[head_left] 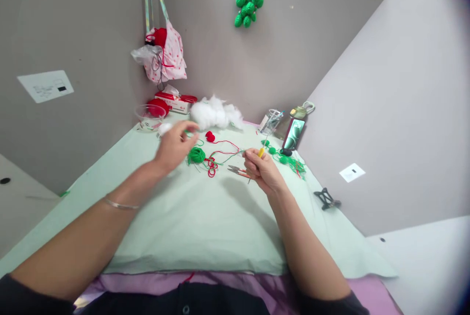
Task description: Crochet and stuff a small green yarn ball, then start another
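Note:
My left hand (176,144) hovers over the table near the ball of green yarn (197,155). Its curved fingers look apart but are somewhat smeared by motion, and a bit of green shows by the fingertips. In my right hand (265,172) is a crochet hook with a yellow handle (261,152), its thin metal shaft pointing up. A green strand runs from the yarn ball toward the right fingers. Beneath that hand lie small scissors (238,171), partly hidden by it. Loops of red yarn (212,165) and a small red ball (210,136) lie between the hands.
White stuffing (216,113), a tissue box (176,104) and a clear tub (150,118) stand at the back. Right are a cup (272,121), a phone (294,133), green crocheted pieces (283,159) and a black stand (326,199). A pink bag (174,53) hangs behind.

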The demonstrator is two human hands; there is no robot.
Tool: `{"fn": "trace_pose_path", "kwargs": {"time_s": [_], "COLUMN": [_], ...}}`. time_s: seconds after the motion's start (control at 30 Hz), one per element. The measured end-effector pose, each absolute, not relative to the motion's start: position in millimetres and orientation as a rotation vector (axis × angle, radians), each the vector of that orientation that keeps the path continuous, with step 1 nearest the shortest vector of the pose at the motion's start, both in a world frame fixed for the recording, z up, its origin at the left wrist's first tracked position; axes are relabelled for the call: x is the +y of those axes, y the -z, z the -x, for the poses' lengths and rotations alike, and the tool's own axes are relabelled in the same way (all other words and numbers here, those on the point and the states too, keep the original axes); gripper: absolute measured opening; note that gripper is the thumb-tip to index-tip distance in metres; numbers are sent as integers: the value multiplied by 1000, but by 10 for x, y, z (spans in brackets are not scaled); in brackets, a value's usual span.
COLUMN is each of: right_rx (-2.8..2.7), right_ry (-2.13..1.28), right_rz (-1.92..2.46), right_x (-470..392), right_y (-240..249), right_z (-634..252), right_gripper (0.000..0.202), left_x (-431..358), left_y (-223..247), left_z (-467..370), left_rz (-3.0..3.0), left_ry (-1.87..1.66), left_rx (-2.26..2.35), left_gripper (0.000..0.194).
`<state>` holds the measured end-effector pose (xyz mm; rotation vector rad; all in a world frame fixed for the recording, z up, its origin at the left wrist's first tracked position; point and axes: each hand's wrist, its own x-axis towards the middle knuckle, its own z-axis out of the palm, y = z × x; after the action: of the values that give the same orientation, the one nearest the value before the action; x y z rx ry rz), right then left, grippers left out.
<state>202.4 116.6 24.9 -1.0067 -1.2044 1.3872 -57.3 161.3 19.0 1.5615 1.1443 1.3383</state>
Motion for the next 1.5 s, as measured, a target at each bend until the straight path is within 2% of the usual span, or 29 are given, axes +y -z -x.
{"fn": "trace_pose_path", "kwargs": {"time_s": [0.03, 0.1, 0.2, 0.33, 0.43, 0.57, 0.77, 1.07, 1.2, 1.33, 1.5], "right_rx": [-1201, -1207, -1370, -1607, -1467, -1267, -1172, -1374, -1390, -1242, -1237], "right_ry": [-1359, -1322, -1301, -1326, -1372, -1363, -1509, -1625, -1606, -1637, -1602], "right_rz": [1014, 1027, 1055, 1087, 1070, 964, 875, 1103, 1070, 999, 977], "right_x": [1153, 1111, 1014, 931, 956, 1020, 1055, 1061, 1071, 1101, 1096], "right_y": [-237, -217, -200, -210, -238, -258, -210, -140, -87, -93, -128], "right_z": [-1992, -1926, -1833, -1774, -1805, -1873, -1859, -1769, -1730, -1779, -1814], "right_gripper": [37, 35, 33, 35, 39, 33, 41, 26, 23, 23, 21], "left_x": [1504, 1306, 1153, 1196, 1236, 1195, 1181, 1161, 1148, 1181, 1182], "left_y": [-151, -73, -3, -2, -2, 32, 73, -7, -6, 3, 48], "left_z": [406, 118, -94, -21, 60, 39, 5, 34, 22, 47, 36], "left_rz": [-1573, -1553, -1424, -1131, -1021, -992, -1048, -1316, -1405, -1440, -1535], "left_ry": [-1214, -984, -896, -1071, -1076, -1007, -1015, -1127, -1142, -1150, -1089], "left_rx": [1043, 855, 686, 636, 621, 607, 621, 712, 772, 834, 782], "left_gripper": [24, 37, 55, 43, 40, 37, 36, 43, 31, 36, 21]}}
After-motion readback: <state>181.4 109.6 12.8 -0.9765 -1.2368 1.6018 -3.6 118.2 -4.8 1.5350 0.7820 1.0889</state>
